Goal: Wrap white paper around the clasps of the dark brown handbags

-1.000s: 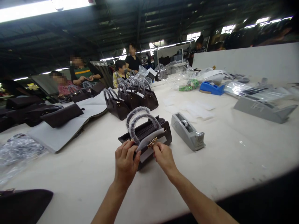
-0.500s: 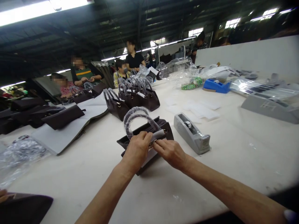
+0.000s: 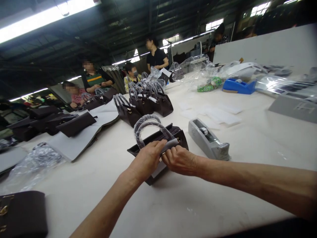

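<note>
A dark brown handbag (image 3: 182, 140) stands on the white table in front of me, its two looped handles (image 3: 146, 120) wound in clear plastic film. My left hand (image 3: 150, 158) is closed on the bag's upper front edge, thumb and fingers pressed by a white wrapped strip (image 3: 170, 144). Close beside it, my right hand (image 3: 178, 159) is curled with its fingertips pinched at the bag's front, where gold-coloured metal showed earlier. The fingers hide that fitting now. A white sheet (image 3: 158, 169) covers part of the bag's front below my hands.
Right of the bag is a grey tape dispenser (image 3: 209, 140); a blue one (image 3: 239, 86) sits farther back. Several wrapped-handle handbags (image 3: 162, 104) stand behind. Crumpled clear plastic (image 3: 44, 158) and dark bag pieces (image 3: 75, 124) lie left. Another handbag (image 3: 24, 211) is at the near left. Co-workers sit and stand beyond.
My right hand has curled tighter, its wrist and forearm turned more level, and the metal fitting is now covered. The view has shifted slightly; the near-left bag shows its gold hardware.
</note>
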A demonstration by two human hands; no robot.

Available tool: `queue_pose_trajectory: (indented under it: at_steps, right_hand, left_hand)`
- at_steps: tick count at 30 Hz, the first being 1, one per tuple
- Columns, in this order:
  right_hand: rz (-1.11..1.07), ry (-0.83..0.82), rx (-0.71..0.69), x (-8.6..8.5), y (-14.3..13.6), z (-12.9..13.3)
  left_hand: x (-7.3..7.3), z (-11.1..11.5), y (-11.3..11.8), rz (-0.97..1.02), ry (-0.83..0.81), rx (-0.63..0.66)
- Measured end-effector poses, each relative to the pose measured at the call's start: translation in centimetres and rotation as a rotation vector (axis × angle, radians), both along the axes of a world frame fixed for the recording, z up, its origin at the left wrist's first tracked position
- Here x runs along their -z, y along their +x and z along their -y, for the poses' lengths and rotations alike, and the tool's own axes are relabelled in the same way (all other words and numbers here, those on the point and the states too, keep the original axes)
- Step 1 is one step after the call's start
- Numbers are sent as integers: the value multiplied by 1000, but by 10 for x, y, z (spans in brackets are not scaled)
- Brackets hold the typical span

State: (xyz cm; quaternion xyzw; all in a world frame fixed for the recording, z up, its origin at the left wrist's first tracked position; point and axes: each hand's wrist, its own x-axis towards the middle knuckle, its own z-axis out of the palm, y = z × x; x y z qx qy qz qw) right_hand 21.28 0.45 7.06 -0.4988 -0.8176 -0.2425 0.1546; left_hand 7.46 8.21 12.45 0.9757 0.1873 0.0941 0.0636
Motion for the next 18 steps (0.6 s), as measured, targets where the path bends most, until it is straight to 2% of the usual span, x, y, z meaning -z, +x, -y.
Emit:
queue_pose_trajectory:
  at_steps: [3, 5, 9, 13, 15, 18]
  right_hand:
    - [-60, -72, 36, 7, 0, 0]
    - [-231, -149, 127, 13, -3, 3]
    - [-936, -268, 287, 23, -17, 8]
    - [-1631, -379, 313, 29, -35, 7]
    - [-1861, -456, 296, 32, -42, 8]
    - [-1955, -571, 215, 39, -50, 12]
  left_hand:
    - [3, 2, -1, 9, -4, 6]
    - [7, 4, -2, 25, 11, 4]
    - [15, 6, -4, 74, 24, -2]
    - [15, 8, -4, 120, 13, 20]
    - [13, 9, -4, 139, 9, 34]
    - [11, 10, -4, 134, 3, 21]
